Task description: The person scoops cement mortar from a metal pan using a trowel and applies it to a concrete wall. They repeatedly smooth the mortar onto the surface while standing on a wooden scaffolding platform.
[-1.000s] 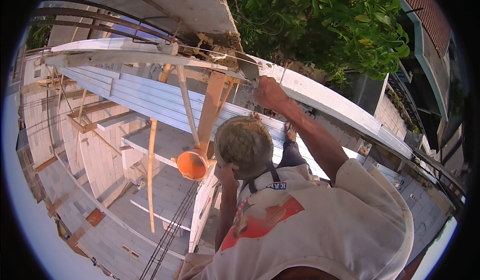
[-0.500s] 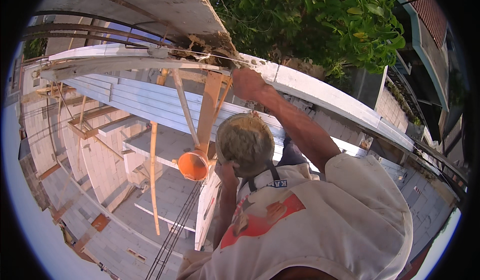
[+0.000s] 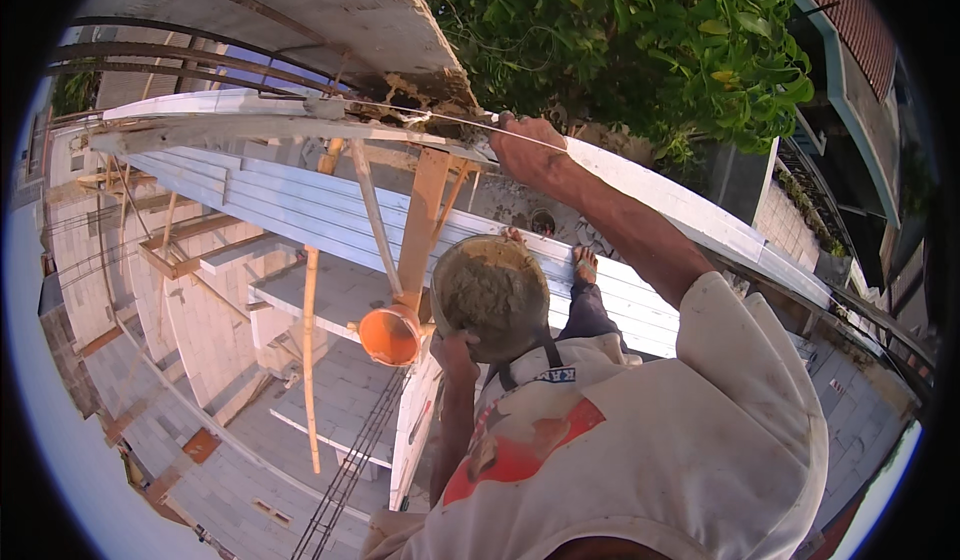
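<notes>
My left hand [image 3: 457,355] grips the side of a round bucket [image 3: 488,295] of grey wet mortar, held against my body. My right hand [image 3: 523,148] is closed on a trowel, whose blade is mostly hidden, at the edge of the rough mortar [image 3: 412,95] under a concrete slab [image 3: 330,15]. A thin string [image 3: 450,118] runs across beside this hand, in front of a white block ledge [image 3: 660,188]. An orange bucket [image 3: 388,336] hangs just left of the mortar bucket.
Below lie a ribbed metal plank [image 3: 300,195], my bare foot [image 3: 585,265] on it, a wooden board [image 3: 423,220] and bamboo poles [image 3: 311,360]. Unfinished block walls and rebar [image 3: 340,470] lie far below left. Leafy branches [image 3: 620,40] and a tiled roof [image 3: 850,20] are beyond the ledge.
My right hand has moved up along the edge, first leftward, then a little back to the right, with the trowel. My left hand and the mortar bucket have barely moved.
</notes>
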A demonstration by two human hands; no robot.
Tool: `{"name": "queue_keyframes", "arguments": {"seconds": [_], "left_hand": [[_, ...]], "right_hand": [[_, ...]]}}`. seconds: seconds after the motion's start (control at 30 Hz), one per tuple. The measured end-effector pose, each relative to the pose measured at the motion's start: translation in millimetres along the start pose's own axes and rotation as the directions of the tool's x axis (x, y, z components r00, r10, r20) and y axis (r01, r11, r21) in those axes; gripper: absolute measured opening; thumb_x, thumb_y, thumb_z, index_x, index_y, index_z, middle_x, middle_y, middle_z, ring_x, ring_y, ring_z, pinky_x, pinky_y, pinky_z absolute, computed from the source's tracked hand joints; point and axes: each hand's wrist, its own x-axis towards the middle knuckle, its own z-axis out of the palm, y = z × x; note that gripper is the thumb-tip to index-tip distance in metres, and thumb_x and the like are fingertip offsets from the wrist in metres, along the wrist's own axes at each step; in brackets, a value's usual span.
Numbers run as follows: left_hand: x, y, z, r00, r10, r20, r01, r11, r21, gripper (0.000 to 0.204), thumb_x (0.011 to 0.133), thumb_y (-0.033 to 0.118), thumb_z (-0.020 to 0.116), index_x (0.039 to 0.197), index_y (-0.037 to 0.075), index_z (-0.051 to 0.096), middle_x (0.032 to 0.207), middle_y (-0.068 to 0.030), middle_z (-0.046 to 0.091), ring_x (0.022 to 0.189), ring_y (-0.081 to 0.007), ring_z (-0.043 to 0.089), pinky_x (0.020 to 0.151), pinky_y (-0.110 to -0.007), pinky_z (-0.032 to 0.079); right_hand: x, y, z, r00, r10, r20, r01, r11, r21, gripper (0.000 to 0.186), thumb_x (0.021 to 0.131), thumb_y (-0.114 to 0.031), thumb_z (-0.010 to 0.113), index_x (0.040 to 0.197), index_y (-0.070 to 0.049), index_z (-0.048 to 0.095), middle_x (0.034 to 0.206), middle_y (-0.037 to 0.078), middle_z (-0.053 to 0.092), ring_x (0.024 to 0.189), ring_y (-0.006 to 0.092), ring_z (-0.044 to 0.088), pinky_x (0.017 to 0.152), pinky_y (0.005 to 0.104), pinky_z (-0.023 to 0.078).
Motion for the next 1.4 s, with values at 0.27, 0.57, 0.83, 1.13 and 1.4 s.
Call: {"name": "queue_keyframes", "arguments": {"seconds": [0.27, 0.57, 0.83, 1.13, 1.4], "left_hand": [[-2.4, 1.2, -2.8, 0.995, -0.018, -0.095, 0.025, 0.997, 0.07, 0.031, 0.062, -0.003, 0.061, 0.093, 0.003, 0.061, 0.081, -0.0048, 0.059, 0.073, -0.0195, 0.059, 0.06, -0.032, 0.048], [1.9, 8.8, 5.9, 0.996, -0.006, -0.094, 0.013, 0.998, 0.069, 0.024, 0.064, -0.003, 0.061, 0.087, 0.004, 0.056, 0.067, -0.0042, 0.053, 0.051, -0.0145, 0.048, 0.048, -0.03, 0.038], [-9.4, 27.6, 16.7, 1.0, 0.009, -0.028, -0.009, 1.0, 0.014, 0.026, 0.064, -0.007, 0.06, 0.089, 0.002, 0.058, 0.076, -0.0049, 0.058, 0.064, -0.0173, 0.056, 0.057, -0.03, 0.045], [-9.7, 33.3, 34.8, 0.986, 0.165, 0.02, -0.162, 0.982, -0.101, 0.034, 0.064, -0.007, 0.059, 0.098, -0.004, 0.06, 0.081, -0.0079, 0.063, 0.065, -0.0172, 0.059, 0.059, -0.031, 0.048], [-50.5, 69.9, 62.9, 0.946, 0.289, 0.148, -0.276, 0.956, -0.103, 0.043, 0.061, -0.008, 0.056, 0.103, -0.006, 0.06, 0.079, -0.0102, 0.063, 0.059, -0.0177, 0.057, 0.052, -0.029, 0.047]], "right_hand": [[-41.2, -45.6, -3.1, 0.961, 0.275, 0.031, -0.269, 0.903, 0.334, 0.031, 0.08, -0.006, 0.055, 0.106, 0.008, 0.063, 0.11, 0.035, 0.061, 0.085, 0.0438, 0.069, 0.073, 0.0491, 0.058], [-3.4, -41.3, 18.3, 0.968, 0.24, 0.067, -0.244, 0.858, 0.452, 0.02, 0.081, -0.008, 0.061, 0.095, 0.004, 0.068, 0.092, 0.023, 0.069, 0.089, 0.0371, 0.071, 0.074, 0.0453, 0.058], [-25.1, -23.9, 25.2, 0.971, 0.179, 0.16, -0.234, 0.852, 0.469, 0.036, 0.078, -0.013, 0.062, 0.107, 0.008, 0.062, 0.093, 0.032, 0.064, 0.085, 0.0463, 0.066, 0.076, 0.051, 0.055], [-185.6, 9.5, 40.5, 0.997, 0.059, 0.056, -0.072, 0.963, 0.26, 0.05, 0.075, -0.016, 0.069, 0.12, 0.002, 0.058, 0.106, 0.021, 0.065, 0.099, 0.0385, 0.066, 0.081, 0.0467, 0.056], [-150.3, -36.8, 80.6, 0.987, -0.104, 0.125, 0.113, 0.992, -0.061, 0.03, 0.082, -0.019, 0.063, 0.108, -0.004, 0.064, 0.106, 0.019, 0.065, 0.086, 0.0338, 0.071, 0.073, 0.0445, 0.058]]}}
